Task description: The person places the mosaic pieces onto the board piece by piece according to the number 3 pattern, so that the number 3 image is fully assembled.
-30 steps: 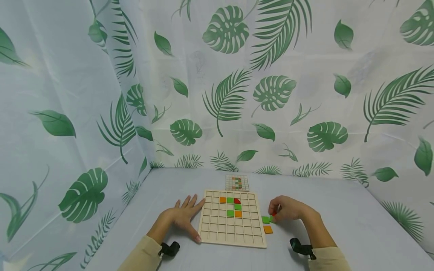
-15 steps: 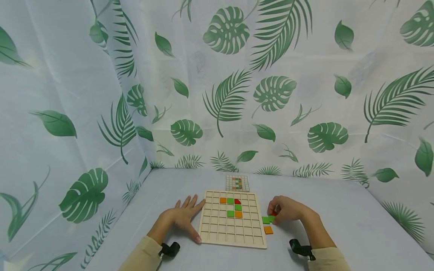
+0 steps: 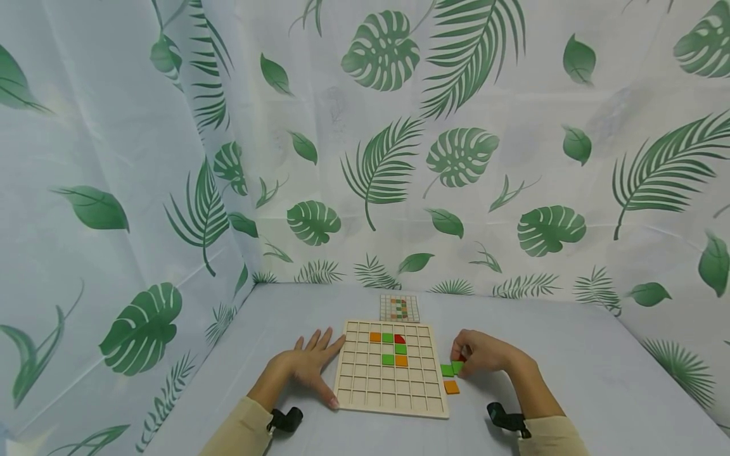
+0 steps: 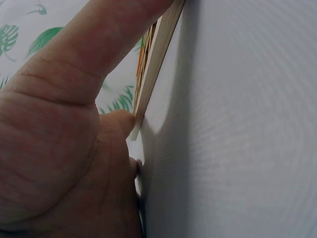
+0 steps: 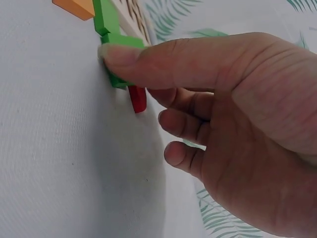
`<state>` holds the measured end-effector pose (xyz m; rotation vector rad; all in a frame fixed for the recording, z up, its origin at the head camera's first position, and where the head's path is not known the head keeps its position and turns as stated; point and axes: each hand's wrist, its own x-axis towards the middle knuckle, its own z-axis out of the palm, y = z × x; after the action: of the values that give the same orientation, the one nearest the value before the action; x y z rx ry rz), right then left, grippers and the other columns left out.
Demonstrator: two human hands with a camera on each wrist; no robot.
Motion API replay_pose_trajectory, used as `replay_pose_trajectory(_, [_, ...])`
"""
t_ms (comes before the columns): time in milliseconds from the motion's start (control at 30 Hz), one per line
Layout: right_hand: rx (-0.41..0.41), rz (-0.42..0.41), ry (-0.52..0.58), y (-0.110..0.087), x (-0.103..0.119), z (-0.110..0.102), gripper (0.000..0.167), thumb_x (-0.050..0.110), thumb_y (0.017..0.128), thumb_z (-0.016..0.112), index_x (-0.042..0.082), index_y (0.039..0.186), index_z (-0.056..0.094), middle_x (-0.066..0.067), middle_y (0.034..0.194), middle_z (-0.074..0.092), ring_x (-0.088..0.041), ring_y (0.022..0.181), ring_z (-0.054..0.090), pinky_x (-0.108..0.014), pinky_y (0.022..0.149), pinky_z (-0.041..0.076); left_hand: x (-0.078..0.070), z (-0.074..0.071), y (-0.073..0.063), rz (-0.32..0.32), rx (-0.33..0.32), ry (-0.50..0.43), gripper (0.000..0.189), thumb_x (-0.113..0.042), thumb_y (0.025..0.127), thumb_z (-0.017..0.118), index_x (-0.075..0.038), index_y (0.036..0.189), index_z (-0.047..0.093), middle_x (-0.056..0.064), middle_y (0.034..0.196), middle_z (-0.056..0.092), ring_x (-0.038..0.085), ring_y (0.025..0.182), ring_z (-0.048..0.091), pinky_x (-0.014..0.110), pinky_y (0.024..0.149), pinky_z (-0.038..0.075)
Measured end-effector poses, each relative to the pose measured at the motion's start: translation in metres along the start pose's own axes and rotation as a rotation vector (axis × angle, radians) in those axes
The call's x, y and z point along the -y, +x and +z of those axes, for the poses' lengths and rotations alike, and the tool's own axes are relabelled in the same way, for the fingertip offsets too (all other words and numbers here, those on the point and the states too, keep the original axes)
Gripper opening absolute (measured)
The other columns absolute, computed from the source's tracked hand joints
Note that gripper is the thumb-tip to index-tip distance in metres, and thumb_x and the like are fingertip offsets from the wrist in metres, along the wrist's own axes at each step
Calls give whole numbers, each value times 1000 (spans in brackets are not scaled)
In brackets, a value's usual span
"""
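My left hand [image 3: 302, 364] lies spread on the table, thumb and fingertips at the left edge of a wooden grid board [image 3: 365, 386]. Orange, green and red tiles fill several cells near the board's far side. To the board's right, my right hand [image 3: 492, 351] pinches a green tile [image 5: 119, 79] between thumb and index finger, close over the table. The other fingers of that hand are curled in. A red tile [image 5: 138, 100] shows just beneath the held tile, partly hidden. Touching the held tile's corner is another green tile [image 3: 447, 370].
An orange tile [image 3: 452, 387] lies near the board's right edge. Behind the board is a small pattern card [image 3: 412, 304] with a coloured grid. A white leaf-print curtain [image 3: 507, 190] hangs at the back and left of the pale table [image 3: 547, 342].
The green tile by my right thumb has shifted and turned slightly, and less of the red tile shows. My left hand and the board have stayed in place.
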<state>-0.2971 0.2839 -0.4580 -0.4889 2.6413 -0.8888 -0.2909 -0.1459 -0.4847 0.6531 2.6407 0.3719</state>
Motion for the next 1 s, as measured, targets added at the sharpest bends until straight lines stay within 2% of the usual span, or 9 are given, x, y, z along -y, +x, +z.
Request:
replay_pose_trajectory(200, [45, -41, -15, 1, -2, -3, 27, 7, 73, 90, 9, 84, 66, -1, 81, 58, -19, 77, 52, -30, 65, 39, -2, -1, -1, -6, -2, 6, 140, -70, 64, 89, -29, 169, 7, 14, 177, -3, 39, 163, -5, 70, 125, 2])
replay_pose_trajectory(367, [54, -91, 0, 1, -3, -7, 21, 8, 78, 87, 9, 84, 67, 1, 79, 62, -15, 74, 54, -28, 62, 42, -1, -1, 0, -4, 1, 4, 140, -71, 64, 88, -29, 169, 6, 14, 176, -4, 40, 163, -6, 70, 125, 2])
replay_pose_trajectory(533, [-75, -108, 34, 4, -5, -9, 12, 10, 89, 79, 9, 90, 67, 0, 79, 65, -15, 73, 57, -28, 63, 47, 1, 0, 1, 4, 0, 3, 140, -72, 64, 88, -29, 169, 6, 14, 176, -4, 40, 163, -6, 71, 125, 2])
replay_pose_trajectory(700, [-201, -127, 97, 7, -4, -11, 6, 10, 95, 74, 7, 98, 70, -5, 90, 68, -21, 79, 67, -31, 70, 57, 1, 0, 0, 10, 0, 2, 140, -72, 64, 88, -29, 169, 6, 14, 176, -4, 40, 162, -6, 71, 124, 2])
replay_pose_trajectory(833, [-281, -97, 141, 8, -2, -12, 14, 12, 95, 74, 5, 107, 74, -8, 97, 71, -22, 81, 72, -30, 72, 61, 0, -1, -1, 8, 1, -2, 140, -71, 65, 88, -29, 169, 6, 15, 176, -4, 40, 163, -6, 71, 125, 2])
replay_pose_trajectory(1000, [-351, -72, 144, 9, 2, -12, 21, 9, 91, 78, 7, 113, 76, -7, 104, 74, -21, 87, 71, -29, 75, 61, -2, -1, -2, 0, -5, -1, 139, -69, 64, 90, -29, 169, 7, 14, 176, -3, 40, 163, -5, 70, 125, 3])
